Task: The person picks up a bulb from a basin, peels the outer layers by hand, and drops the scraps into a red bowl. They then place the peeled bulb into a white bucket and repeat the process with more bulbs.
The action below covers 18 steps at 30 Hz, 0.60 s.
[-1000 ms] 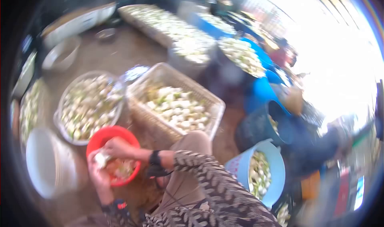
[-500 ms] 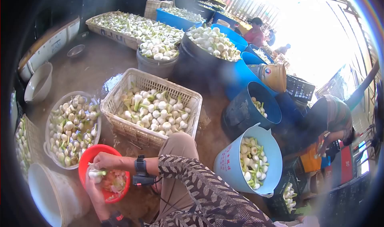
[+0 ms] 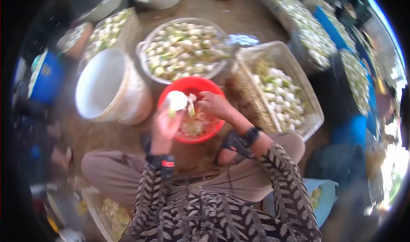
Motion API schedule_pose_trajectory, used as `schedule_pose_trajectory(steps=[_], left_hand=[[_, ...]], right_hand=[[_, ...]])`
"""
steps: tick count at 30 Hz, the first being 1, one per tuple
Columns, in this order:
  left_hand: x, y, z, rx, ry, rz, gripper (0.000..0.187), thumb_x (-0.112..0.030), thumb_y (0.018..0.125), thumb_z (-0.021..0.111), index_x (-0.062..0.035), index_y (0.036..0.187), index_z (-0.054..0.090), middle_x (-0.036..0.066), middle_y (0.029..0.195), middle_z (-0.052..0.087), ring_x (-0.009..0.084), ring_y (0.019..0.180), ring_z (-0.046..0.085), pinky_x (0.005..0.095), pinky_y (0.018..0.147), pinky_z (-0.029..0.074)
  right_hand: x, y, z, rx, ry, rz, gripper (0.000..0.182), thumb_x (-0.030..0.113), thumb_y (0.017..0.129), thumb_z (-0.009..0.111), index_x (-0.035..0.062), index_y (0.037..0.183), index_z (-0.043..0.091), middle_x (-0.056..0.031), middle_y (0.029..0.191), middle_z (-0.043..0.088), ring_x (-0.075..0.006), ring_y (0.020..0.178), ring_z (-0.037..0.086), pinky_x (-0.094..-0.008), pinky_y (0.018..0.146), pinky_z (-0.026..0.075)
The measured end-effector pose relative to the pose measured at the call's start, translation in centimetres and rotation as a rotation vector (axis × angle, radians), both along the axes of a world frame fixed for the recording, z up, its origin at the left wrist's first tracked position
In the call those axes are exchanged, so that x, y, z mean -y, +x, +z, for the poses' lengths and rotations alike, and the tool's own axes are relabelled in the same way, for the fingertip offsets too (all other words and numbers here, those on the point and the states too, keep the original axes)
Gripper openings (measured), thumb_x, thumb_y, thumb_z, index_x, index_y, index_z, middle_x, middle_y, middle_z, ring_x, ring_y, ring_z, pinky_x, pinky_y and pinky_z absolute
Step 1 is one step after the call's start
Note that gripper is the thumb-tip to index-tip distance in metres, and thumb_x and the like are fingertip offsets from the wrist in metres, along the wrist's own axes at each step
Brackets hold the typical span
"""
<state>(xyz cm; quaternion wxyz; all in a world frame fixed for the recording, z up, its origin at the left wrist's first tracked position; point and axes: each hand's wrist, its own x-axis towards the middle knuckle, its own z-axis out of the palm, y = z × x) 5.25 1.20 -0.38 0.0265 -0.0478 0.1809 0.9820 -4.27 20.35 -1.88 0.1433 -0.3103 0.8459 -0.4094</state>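
Observation:
My left hand is closed around a white garlic bulb with a short green stem, held over a red basin. Close beside it, my right hand has its fingers pinched together on a pale strip of garlic skin that hangs by the bulb. Motion blur softens the fingertips. Loose peelings lie in the bottom of the basin, which stands on the floor in front of my crossed legs.
A round tub of garlic bulbs stands behind the basin. To the right is a cream crate of bulbs, to the left a white bucket. A light blue bucket stands behind my right elbow.
My view has swung left and down, so the basin is now near the middle. My right hand has drawn away from the bulb, which stays in my left hand.

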Motion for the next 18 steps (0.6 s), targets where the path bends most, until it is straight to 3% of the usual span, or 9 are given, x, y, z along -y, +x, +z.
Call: schedule_pose_trajectory(steps=[1,3,4,5,9,11,15,17,18], left_hand=[[-0.4,-0.1,-0.1,-0.026,-0.078,0.041,0.042,-0.014,0.081,0.061,-0.0011,0.119,0.05,0.013,0.117,0.057,0.0278,0.109,0.053,0.0452,0.094,0.042],[-0.3,0.3,0.7,-0.073,-0.204,0.04,0.041,-0.015,0.082,0.061,-0.0025,0.12,0.05,0.011,0.114,0.058,0.0247,0.106,0.055,0.0434,0.093,0.044],[-0.5,0.3,1.3,-0.06,-0.27,0.001,0.041,-0.013,0.082,0.062,-0.0032,0.12,0.049,0.01,0.112,0.058,0.0222,0.104,0.056,0.0381,0.089,0.046],[-0.8,0.4,1.8,-0.06,-0.274,0.005,0.041,-0.013,0.082,0.062,-0.0032,0.12,0.049,0.01,0.112,0.058,0.0222,0.104,0.056,0.0381,0.089,0.046],[-1.8,0.7,2.9,-0.056,-0.397,0.012,0.05,0.002,0.078,0.063,-0.0034,0.124,0.045,0.01,0.115,0.055,0.021,0.108,0.054,0.0313,0.092,0.046],[-1.6,1.0,2.8,-0.102,-0.697,0.007,0.049,0.001,0.078,0.063,-0.0036,0.124,0.047,0.009,0.113,0.056,0.0182,0.105,0.055,0.0302,0.091,0.045],[-1.6,1.0,2.0,-0.143,-0.594,0.038,0.049,0.002,0.077,0.063,-0.0029,0.123,0.045,0.009,0.114,0.055,0.0204,0.106,0.055,0.0341,0.092,0.046],[-1.5,0.7,1.5,-0.164,-0.347,0.104,0.047,-0.005,0.078,0.065,-0.0027,0.122,0.047,0.009,0.113,0.056,0.0209,0.105,0.055,0.0347,0.091,0.046],[-1.6,0.5,1.9,-0.136,-0.303,0.126,0.044,-0.015,0.081,0.065,-0.0029,0.12,0.048,0.01,0.111,0.057,0.0221,0.106,0.055,0.0356,0.091,0.046]], right_hand=[[0.2,1.0,1.8,-0.023,0.08,-0.083,0.026,0.021,0.088,0.051,-0.001,0.098,0.061,-0.0072,0.084,0.063,-0.0163,0.078,0.061,-0.0331,0.071,0.048],[1.4,2.7,5.7,0.356,-0.35,-0.164,0.023,0.017,0.088,0.054,-0.0032,0.098,0.06,-0.0082,0.084,0.063,-0.0132,0.072,0.061,-0.0296,0.066,0.049],[1.7,3.4,7.7,0.345,-0.393,-0.193,0.02,0.015,0.083,0.061,-0.0044,0.089,0.063,-0.0105,0.076,0.065,-0.0147,0.069,0.064,-0.0284,0.062,0.049],[1.9,3.6,8.5,0.346,-0.397,-0.189,0.02,0.015,0.083,0.061,-0.0044,0.089,0.063,-0.0105,0.076,0.065,-0.0147,0.069,0.064,-0.0284,0.062,0.049],[2.0,3.8,8.8,0.18,-0.252,-0.235,0.016,0.011,0.08,0.059,-0.0028,0.076,0.065,-0.0143,0.066,0.063,-0.0217,0.059,0.063,-0.0324,0.058,0.048],[1.8,3.7,8.3,-0.054,-0.124,-0.169,0.015,0.012,0.077,0.06,-0.001,0.072,0.064,-0.018,0.065,0.061,-0.0292,0.058,0.061,-0.0366,0.055,0.047],[2.3,4.2,7.9,-0.134,-0.075,-0.247,0.016,0.015,0.074,0.06,0.0008,0.065,0.061,-0.02,0.065,0.059,-0.0341,0.06,0.059,-0.0401,0.054,0.045],[2.8,4.2,5.1,-0.093,-0.014,-0.252,0.018,0.017,0.073,0.062,0.0019,0.064,0.06,-0.0196,0.065,0.059,-0.0345,0.061,0.059,-0.0414,0.055,0.046],[3.2,4.6,3.3,-0.027,0.017,-0.255,0.019,0.016,0.074,0.061,0.0016,0.062,0.059,-0.0204,0.065,0.058,-0.0359,0.062,0.059,-0.0433,0.056,0.046]])
